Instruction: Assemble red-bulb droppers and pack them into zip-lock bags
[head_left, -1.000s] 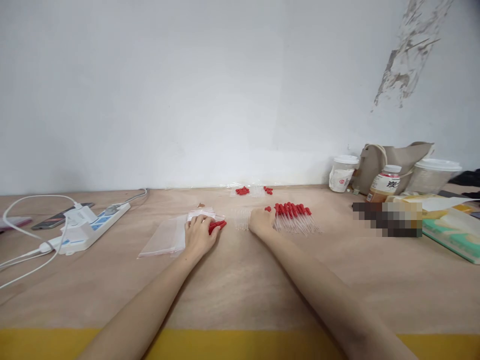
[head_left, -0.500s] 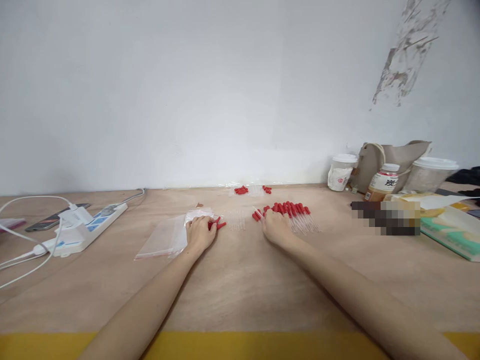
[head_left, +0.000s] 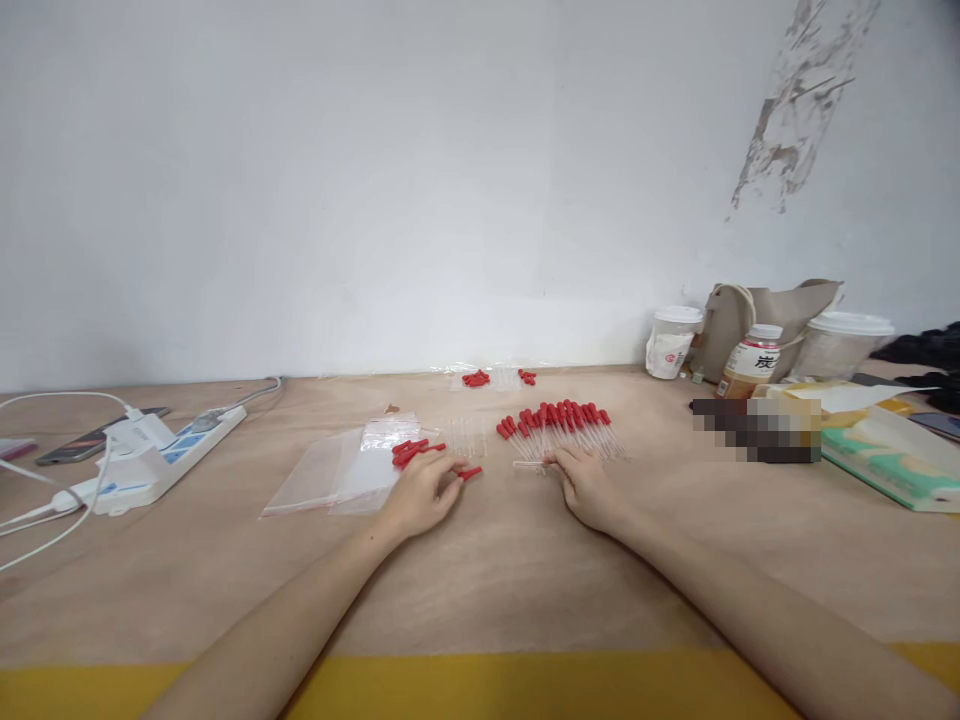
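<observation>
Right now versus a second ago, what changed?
The left hand has come right and nearer, uncovering loose red bulbs; a single red bulb sits at its fingertips. The right hand has left the row of clear tubes, moving right and nearer; a sideways clear tube is now at its fingertips. Grips unclear. Power strip and plastic bags: unmoved.

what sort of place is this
Possibly a makeshift hand-work spot: red-topped clear tubes and flat plastic bags lie on a wooden tabletop, with a power strip to the left.

From the person's head, the camera looks forward and down over both hands, facing the wall.
</observation>
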